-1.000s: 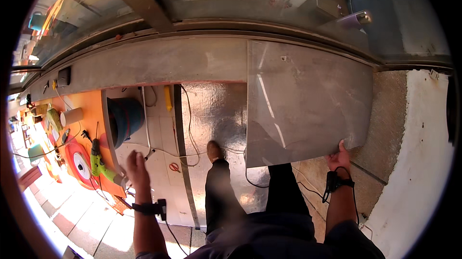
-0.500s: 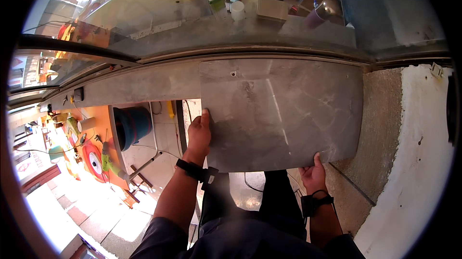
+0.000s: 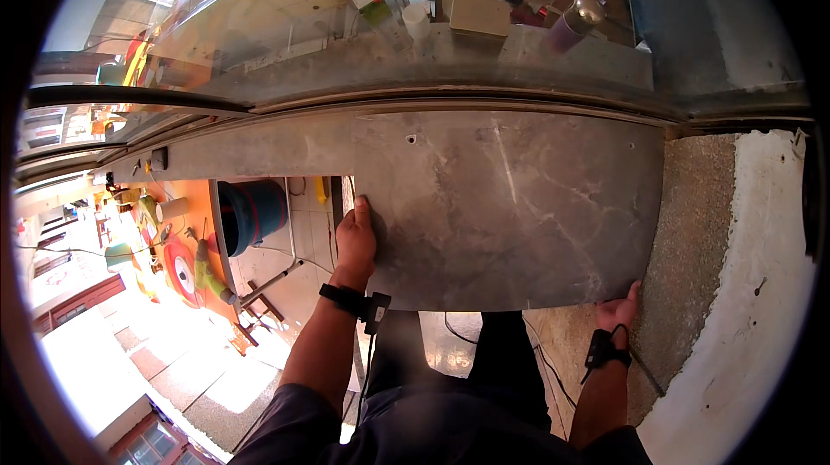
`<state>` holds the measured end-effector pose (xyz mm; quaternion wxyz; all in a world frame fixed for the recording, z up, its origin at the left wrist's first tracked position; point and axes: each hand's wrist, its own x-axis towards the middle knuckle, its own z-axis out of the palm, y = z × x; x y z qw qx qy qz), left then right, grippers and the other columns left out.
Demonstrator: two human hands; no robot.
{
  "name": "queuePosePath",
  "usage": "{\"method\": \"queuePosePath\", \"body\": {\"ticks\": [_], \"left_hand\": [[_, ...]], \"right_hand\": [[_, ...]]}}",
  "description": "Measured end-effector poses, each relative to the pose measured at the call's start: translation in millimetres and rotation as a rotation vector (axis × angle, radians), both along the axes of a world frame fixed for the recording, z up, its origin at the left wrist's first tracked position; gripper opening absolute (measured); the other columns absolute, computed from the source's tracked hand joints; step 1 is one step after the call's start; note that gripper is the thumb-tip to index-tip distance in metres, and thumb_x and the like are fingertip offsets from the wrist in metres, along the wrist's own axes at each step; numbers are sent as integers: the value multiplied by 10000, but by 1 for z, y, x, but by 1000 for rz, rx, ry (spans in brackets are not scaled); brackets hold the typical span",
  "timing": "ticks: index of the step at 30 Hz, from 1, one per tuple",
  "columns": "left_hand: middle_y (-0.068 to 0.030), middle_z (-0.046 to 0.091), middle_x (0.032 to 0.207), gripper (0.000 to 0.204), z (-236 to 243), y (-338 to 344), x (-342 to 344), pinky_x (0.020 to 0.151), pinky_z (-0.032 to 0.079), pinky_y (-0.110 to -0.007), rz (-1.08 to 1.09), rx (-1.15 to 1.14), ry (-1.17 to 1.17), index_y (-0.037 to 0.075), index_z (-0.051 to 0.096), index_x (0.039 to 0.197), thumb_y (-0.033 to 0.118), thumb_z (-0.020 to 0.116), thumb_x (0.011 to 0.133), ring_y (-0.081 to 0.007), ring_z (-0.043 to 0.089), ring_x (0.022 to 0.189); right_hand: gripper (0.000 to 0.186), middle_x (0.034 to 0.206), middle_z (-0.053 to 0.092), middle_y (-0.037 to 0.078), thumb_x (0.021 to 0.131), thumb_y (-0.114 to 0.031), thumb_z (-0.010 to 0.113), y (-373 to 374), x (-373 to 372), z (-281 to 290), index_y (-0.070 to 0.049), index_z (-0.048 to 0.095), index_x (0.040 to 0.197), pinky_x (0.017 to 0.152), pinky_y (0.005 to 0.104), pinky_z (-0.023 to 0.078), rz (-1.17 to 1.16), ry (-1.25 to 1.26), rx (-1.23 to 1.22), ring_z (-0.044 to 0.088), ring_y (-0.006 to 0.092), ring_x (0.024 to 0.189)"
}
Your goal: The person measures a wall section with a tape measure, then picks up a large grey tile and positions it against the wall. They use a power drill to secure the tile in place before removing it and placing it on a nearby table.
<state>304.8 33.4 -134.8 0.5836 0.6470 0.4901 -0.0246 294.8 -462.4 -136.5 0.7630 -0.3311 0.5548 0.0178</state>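
A large grey stone-look slab (image 3: 501, 223) with pale veins and a small hole near its far left corner lies in front of me, its far edge along the window frame. My left hand (image 3: 355, 242) is closed on the slab's left edge, thumb on top and the other fingers hidden beneath. At the near right corner, my right hand (image 3: 616, 309) holds the slab from below, its thumb up against the side edge. Each wrist wears a black strap with a small box and cable.
Beyond the slab runs a window frame (image 3: 415, 102), with jars and cups behind its glass. A rough concrete ledge (image 3: 692, 206) and white wall (image 3: 765, 232) border the right. On the left, a dark bucket (image 3: 252, 216) stands beside an orange table (image 3: 197, 214) holding a green power tool (image 3: 210, 273).
My right hand has slid rightward along the slab's near edge to its corner. My left hand keeps its hold on the left edge. The whole view has shifted slightly.
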Motion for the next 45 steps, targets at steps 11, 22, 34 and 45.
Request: {"method": "queuePosePath", "body": {"ticks": [11,22,34,45], "left_hand": [[-13,429,611,517,32,-3,-52,565,350,-307,-24,318,71,-16,551,743,442,486,974,-123,386,621],[-35,513,653,519,63,62,-169,614,390,-312,-121,326,232,-49,599,822,406,425,1003,-146,442,640],[-165,653,808,600,63,162,-247,664,454,-356,-136,289,140,-95,637,937,465,426,985,-235,561,713],[-161,645,869,605,77,184,-315,707,451,-358,-94,209,228,-122,614,952,448,413,990,-232,553,756]], "right_hand": [[611,1467,369,66,958,-427,511,-5,-49,21,-75,340,1427,1091,411,319,46,-19,-30,366,257,1316],[575,1448,401,54,951,-450,500,41,-150,71,-103,393,1396,1101,441,304,118,-16,108,376,263,1317],[500,1380,482,61,948,-407,526,152,-240,85,-111,441,1341,1073,453,340,23,88,35,434,275,1276],[433,1310,541,52,951,-340,548,179,-273,99,-113,461,1310,1010,459,412,42,51,20,507,256,1203]]}}
